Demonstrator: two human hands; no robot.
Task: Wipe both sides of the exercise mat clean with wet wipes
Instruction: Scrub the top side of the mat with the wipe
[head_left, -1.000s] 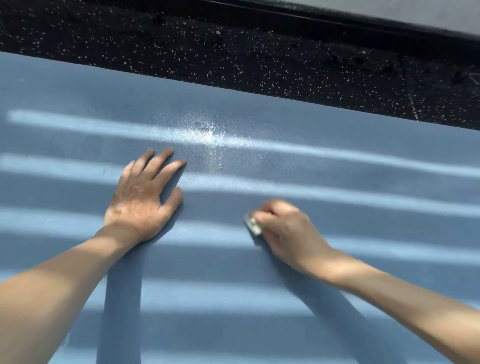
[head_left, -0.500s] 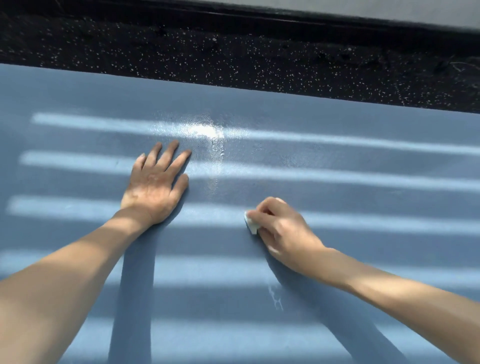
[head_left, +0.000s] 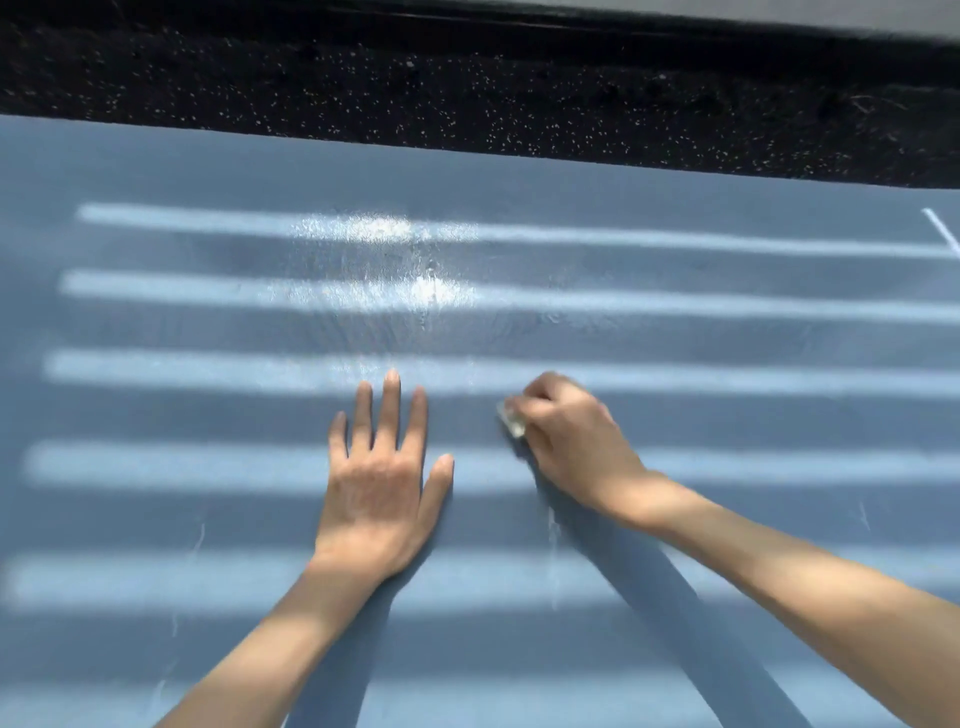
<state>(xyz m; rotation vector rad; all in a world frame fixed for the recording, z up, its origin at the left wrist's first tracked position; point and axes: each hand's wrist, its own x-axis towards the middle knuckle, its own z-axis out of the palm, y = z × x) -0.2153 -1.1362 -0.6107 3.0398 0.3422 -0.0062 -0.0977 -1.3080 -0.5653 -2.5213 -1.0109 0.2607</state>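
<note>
**Exercise mat** (head_left: 727, 467): blue, lying flat on a dark speckled floor (head_left: 467, 93). It fills the view from the near edge of the frame up to its far long edge, which runs across the upper part. Pale bands of sunlight cross its surface from side to side.

**Left grip** (head_left: 382, 483): released. The palm is down and flat on the mat. The fingers (head_left: 390, 410) are straight, slightly spread and pointing away from the person, with the thumb out to the right. It holds nothing.

**Right grip** (head_left: 566, 436): grasping a wet wipe (head_left: 511, 418). The fingers are curled over a small bunched whitish wad, of which only a corner shows at the left of the knuckles. The wad is pressed against the mat. This hand is blurred, so the exact finger placement cannot be told.

**Relative position:** the two grips lie side by side and near each other on the mat. The wipe sits just to the right of the left grip's fingers, apart from them, with bare mat between.

**Surface condition:** a glistening wet patch (head_left: 384, 270) lies on the mat beyond both grips, catching two of the sunlight bands. It is apart from the wipe. A faint pale streak (head_left: 553, 525) shows on the mat beside the right wrist.

**Other:** a thin white line (head_left: 940, 234) appears on the mat at the right edge of the frame; its nature cannot be told.
</note>
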